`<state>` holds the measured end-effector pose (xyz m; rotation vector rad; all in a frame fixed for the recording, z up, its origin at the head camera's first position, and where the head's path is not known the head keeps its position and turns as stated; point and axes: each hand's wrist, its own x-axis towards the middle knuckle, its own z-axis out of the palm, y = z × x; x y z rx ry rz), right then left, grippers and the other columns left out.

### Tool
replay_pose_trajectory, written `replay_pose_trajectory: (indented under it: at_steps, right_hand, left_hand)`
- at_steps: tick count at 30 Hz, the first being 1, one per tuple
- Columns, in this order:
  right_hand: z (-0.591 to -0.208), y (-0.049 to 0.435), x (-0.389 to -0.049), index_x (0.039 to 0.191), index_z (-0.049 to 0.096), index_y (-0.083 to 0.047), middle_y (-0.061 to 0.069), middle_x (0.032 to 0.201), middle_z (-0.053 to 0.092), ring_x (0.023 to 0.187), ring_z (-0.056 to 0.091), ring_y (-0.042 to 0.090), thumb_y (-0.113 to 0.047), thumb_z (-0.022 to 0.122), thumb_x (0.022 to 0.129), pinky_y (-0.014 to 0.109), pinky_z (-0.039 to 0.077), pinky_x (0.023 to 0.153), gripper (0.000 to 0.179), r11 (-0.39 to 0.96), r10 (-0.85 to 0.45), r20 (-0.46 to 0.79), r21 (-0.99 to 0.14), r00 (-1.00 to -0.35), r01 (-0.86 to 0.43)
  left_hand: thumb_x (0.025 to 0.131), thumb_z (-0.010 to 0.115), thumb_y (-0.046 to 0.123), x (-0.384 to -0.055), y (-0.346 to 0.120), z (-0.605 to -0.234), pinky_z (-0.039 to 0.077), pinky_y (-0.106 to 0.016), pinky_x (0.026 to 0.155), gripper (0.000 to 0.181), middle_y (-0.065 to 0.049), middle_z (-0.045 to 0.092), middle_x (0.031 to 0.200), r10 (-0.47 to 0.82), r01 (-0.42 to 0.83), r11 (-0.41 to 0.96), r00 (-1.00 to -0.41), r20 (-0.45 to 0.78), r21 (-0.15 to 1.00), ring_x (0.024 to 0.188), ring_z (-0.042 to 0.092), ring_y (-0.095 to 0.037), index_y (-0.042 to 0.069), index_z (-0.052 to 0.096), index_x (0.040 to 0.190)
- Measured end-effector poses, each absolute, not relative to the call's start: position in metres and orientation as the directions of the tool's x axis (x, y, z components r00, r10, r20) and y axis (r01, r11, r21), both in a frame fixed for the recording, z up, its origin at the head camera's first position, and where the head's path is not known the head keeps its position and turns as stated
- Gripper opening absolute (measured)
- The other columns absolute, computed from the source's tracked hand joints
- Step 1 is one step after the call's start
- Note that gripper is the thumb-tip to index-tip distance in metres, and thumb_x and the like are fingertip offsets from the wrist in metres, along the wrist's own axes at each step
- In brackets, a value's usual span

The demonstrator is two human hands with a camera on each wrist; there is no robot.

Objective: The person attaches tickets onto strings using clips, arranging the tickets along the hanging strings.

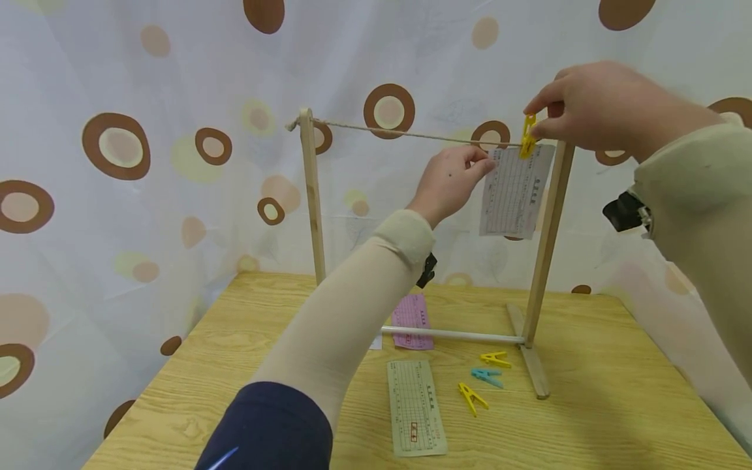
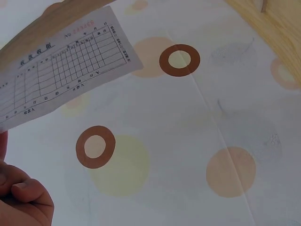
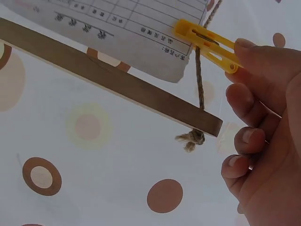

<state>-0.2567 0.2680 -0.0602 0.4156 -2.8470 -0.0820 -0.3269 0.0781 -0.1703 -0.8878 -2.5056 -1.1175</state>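
A white printed receipt slip [image 1: 511, 196] hangs at the right end of a thin rope [image 1: 411, 134], its top edge against the rope. With thumb and index finger, my left hand [image 1: 449, 179] pinches the slip's upper left corner. My right hand [image 1: 611, 108] holds a yellow clothespin [image 3: 207, 42] by its handle ends. The clothespin's nose sits over the slip's top edge at the rope. In the left wrist view, the printed face of the slip shows, while part of the left hand is cut off.
A wooden frame [image 1: 549, 241] carries the rope between two posts. On the table [image 1: 194, 365] lie a green slip [image 1: 417, 408], a pink slip [image 1: 413, 320], two yellow clothespins [image 1: 472, 398] and a blue clothespin [image 1: 487, 376]. A white bar [image 1: 452, 335] joins the posts low down.
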Motion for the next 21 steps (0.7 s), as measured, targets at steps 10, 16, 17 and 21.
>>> replay_pose_trajectory:
  at_steps: [10, 16, 17, 21]
  right_hand:
    - [-0.086, 0.268, -0.245, 0.149, 0.046, 0.001, 0.023, 0.110, 0.057, 0.089, 0.051, 0.038, -0.017, 0.059, 0.098, 0.053, 0.047, 0.077, 0.055, 0.926, -0.369, 0.463, 0.115, -0.806, -0.358]
    - [-0.106, 0.265, -0.235, 0.146, 0.052, -0.003, 0.017, 0.105, 0.057, 0.085, 0.050, 0.032, -0.020, 0.062, 0.098, 0.048, 0.043, 0.072, 0.051, 0.919, -0.362, 0.552, 0.077, -0.751, -0.387]
    - [-0.110, 0.265, -0.233, 0.145, 0.053, -0.004, 0.016, 0.104, 0.057, 0.085, 0.049, 0.032, -0.020, 0.062, 0.097, 0.047, 0.042, 0.071, 0.051, 0.917, -0.364, 0.566, 0.077, -0.740, -0.392]
    - [-0.127, 0.262, -0.229, 0.141, 0.057, -0.003, 0.013, 0.100, 0.056, 0.079, 0.048, 0.028, -0.017, 0.065, 0.096, 0.044, 0.041, 0.065, 0.048, 0.903, -0.374, 0.594, 0.061, -0.712, -0.424]
  left_hand:
    - [0.106, 0.053, 0.042, -0.330, 0.064, -0.180, 0.047, -0.027, 0.088, 0.029, 0.010, 0.063, 0.122, 0.456, 0.645, 0.551, -0.764, 0.456, 0.530, 0.108, 0.057, -0.009, 0.023, 0.067, 0.123]
    - [0.104, 0.056, 0.039, -0.325, 0.050, -0.189, 0.044, -0.027, 0.070, 0.028, 0.002, 0.061, 0.098, 0.500, 0.682, 0.534, -0.731, 0.465, 0.500, 0.084, 0.053, -0.014, 0.019, 0.062, 0.125]
    - [0.104, 0.057, 0.038, -0.324, 0.048, -0.191, 0.043, -0.027, 0.068, 0.029, 0.001, 0.060, 0.095, 0.506, 0.688, 0.531, -0.726, 0.465, 0.495, 0.081, 0.052, -0.015, 0.019, 0.061, 0.125]
    - [0.104, 0.059, 0.037, -0.321, 0.037, -0.197, 0.041, -0.027, 0.063, 0.031, -0.004, 0.056, 0.086, 0.538, 0.713, 0.525, -0.701, 0.468, 0.464, 0.072, 0.050, -0.017, 0.017, 0.059, 0.127]
